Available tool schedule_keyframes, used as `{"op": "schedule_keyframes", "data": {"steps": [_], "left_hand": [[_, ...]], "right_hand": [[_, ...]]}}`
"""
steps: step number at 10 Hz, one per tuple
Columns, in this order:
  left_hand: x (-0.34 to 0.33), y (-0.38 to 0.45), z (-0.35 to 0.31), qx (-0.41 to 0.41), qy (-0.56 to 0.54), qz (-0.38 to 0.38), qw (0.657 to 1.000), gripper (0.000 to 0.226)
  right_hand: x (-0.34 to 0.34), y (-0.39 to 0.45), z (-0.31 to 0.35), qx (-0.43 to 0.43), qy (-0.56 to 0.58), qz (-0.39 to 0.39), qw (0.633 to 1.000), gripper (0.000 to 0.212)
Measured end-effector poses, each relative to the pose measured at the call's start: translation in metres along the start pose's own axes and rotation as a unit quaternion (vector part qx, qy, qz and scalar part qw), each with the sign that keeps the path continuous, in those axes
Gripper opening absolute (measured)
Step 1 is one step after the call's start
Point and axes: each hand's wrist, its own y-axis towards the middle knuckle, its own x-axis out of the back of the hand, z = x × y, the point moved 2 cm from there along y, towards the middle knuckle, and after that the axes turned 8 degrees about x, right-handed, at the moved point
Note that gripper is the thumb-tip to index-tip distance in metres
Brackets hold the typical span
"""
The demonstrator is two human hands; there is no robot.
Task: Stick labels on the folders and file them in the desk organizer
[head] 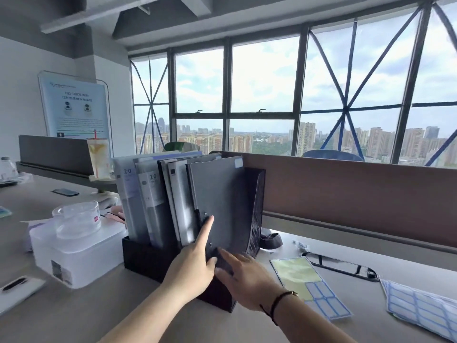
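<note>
Both hands (pixel 190 266) (pixel 243 280), fingers straight, touching grey folder (pixel 217 194)

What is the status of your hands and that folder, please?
Left hand and right hand open, touching the dark grey labelled folder. Folder upright in the black mesh desk organizer. Nothing blocking.

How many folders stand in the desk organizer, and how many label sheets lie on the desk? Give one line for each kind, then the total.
Folders in the desk organizer: 5, counting the dark folder that both hands touch
Label sheets: 2
Total: 7
</note>
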Motion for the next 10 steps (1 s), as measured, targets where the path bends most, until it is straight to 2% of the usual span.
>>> {"op": "schedule_keyframes", "data": {"steps": [1,2,4,6,7,8,9,10], "left_hand": [[0.0,-0.004,0.006,-0.002,-0.015,-0.003,1.0,0.086],[0.002,-0.006,0.009,-0.007,-0.018,0.001,1.0,0.082],[0.001,-0.007,0.018,-0.011,-0.02,-0.007,1.0,0.077],[0.005,-0.005,0.021,0.006,-0.011,-0.002,1.0,0.071],[0.001,-0.007,0.016,-0.012,-0.004,0.003,1.0,0.056],[-0.006,-0.012,0.006,-0.003,0.043,-0.006,0.999,0.053],[-0.006,-0.026,-0.016,0.053,0.114,-0.05,0.991,0.056],[-0.006,-0.038,-0.04,0.021,0.154,-0.136,0.978,0.054]], "right_hand": [[-0.01,-0.006,0.001,-0.003,-0.018,0.04,0.999,0.092],[-0.007,-0.006,0.002,-0.005,-0.027,0.07,0.997,0.097],[-0.016,-0.012,0.005,-0.015,0.011,0.021,1.0,0.092],[-0.005,-0.026,0.013,-0.001,-0.011,0.056,0.998,0.095],[0.004,-0.041,0.013,0.002,-0.044,0.092,0.995,0.098],[0.018,-0.055,0.018,-0.001,-0.041,0.108,0.993,0.092],[0.028,-0.072,0.018,0.007,-0.031,0.099,0.995,0.084],[0.039,-0.088,0.015,-0.006,-0.01,0.072,0.997,0.076]]}}
